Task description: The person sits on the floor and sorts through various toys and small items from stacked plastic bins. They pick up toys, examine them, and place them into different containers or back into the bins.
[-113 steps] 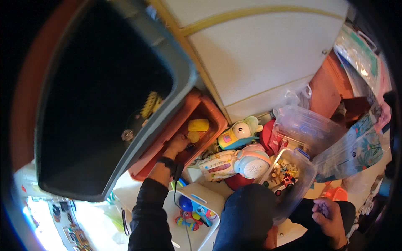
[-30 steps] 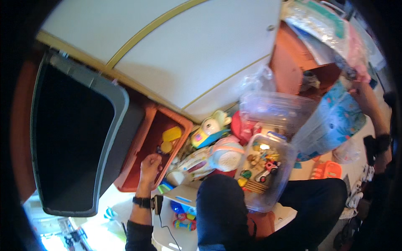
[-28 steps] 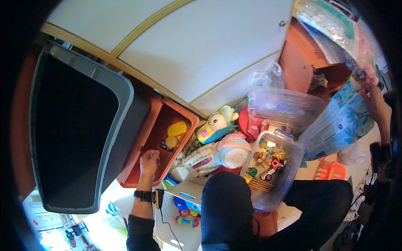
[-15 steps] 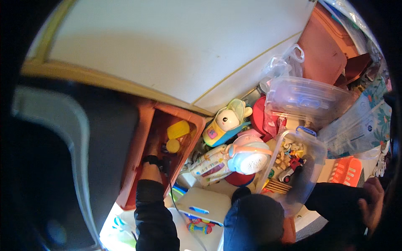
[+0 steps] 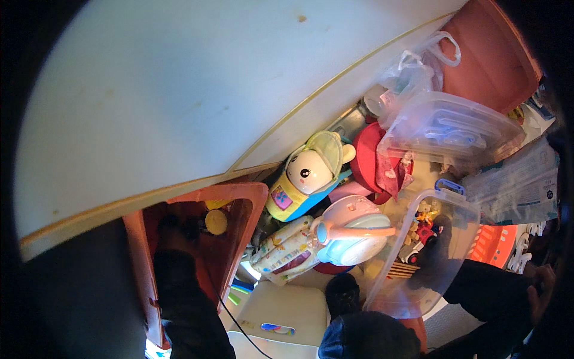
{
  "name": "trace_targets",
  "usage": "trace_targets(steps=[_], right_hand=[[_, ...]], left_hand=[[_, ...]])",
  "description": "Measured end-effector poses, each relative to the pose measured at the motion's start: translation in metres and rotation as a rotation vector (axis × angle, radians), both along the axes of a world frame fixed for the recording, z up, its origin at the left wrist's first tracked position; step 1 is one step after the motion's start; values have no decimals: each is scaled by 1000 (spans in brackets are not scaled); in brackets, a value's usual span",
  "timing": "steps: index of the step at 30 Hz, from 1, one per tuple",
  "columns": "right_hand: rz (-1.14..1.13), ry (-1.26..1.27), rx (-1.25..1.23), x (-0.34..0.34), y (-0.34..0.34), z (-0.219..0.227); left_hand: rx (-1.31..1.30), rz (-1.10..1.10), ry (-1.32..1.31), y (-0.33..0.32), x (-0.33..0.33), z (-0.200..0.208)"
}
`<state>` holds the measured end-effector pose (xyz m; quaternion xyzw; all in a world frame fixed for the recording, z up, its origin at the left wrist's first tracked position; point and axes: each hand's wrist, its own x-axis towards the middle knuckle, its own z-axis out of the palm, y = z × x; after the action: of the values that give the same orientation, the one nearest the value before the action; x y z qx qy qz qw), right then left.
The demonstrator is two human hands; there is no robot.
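My left arm reaches down into a reddish-orange bin at the left. Deep in its shadow is my left hand, its fingers hidden by the dark. Beside it in the bin lie a round yellow lid-like piece and another yellow piece near the far wall. A thin black cable runs from the bin toward the lower edge. At the far right rim, my right hand rests by my dark-clothed leg, fingers loosely apart, dim, with nothing visible in them.
Right of the bin lie a yellow-and-blue animal-faced toy, a pink-and-white rounded toy and a cream plastic stool. A clear tub holds small toys. Behind are a clear lid, plastic bags and an orange basket. A white panel borders the far side.
The view has shifted, and the bin now appears lower and farther left. My left arm has gone deeper into it, so the hand that showed at the wrist is now in shadow.
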<state>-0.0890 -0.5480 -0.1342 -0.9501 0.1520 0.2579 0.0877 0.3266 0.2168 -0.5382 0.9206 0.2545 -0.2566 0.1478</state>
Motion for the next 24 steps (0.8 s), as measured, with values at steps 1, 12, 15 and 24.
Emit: trace_targets(steps=[1,12,15,24], right_hand=[[-2,15,28,4,0,1],[59,-109,-75,18,24,7],[-106,-6,-66,13,21,5],[-236,-262,5,22,45,3]], left_hand=[[-5,-4,0,-1,-3,3],[-23,-236,53,-35,-57,59],[97,-425,97,-69,-72,77],[478,-809,104,-106,-87,75]])
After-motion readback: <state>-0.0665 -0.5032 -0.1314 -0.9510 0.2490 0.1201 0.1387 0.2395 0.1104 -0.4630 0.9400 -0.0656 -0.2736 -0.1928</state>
